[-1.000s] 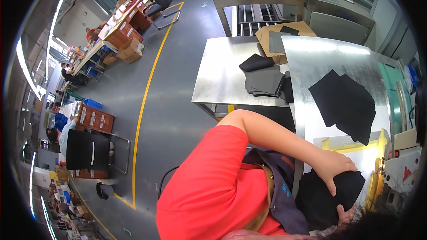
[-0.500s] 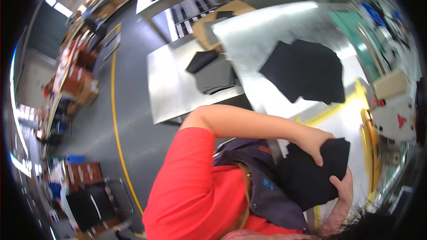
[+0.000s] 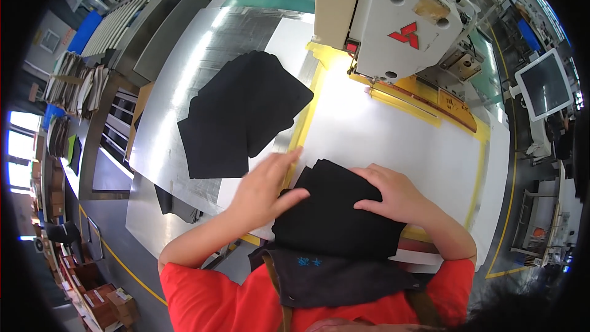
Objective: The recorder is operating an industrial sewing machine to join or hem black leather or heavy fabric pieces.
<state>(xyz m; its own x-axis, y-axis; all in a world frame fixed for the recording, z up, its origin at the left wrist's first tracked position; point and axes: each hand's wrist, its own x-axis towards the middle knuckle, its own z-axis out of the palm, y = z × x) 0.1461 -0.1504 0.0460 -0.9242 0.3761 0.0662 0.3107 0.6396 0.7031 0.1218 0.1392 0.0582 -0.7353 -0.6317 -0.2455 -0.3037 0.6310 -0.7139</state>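
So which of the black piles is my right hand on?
The pile nearest your apron: your right hand rests on its right side. The fanned pile farther forward and left lies apart from it.

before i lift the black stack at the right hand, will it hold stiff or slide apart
The black stack may slip apart unless pinched: its uneven edges suggest separate layers. Single pieces probably bend fairly easily, since they look thin. It seems unlikely to roll, being broad and flat.
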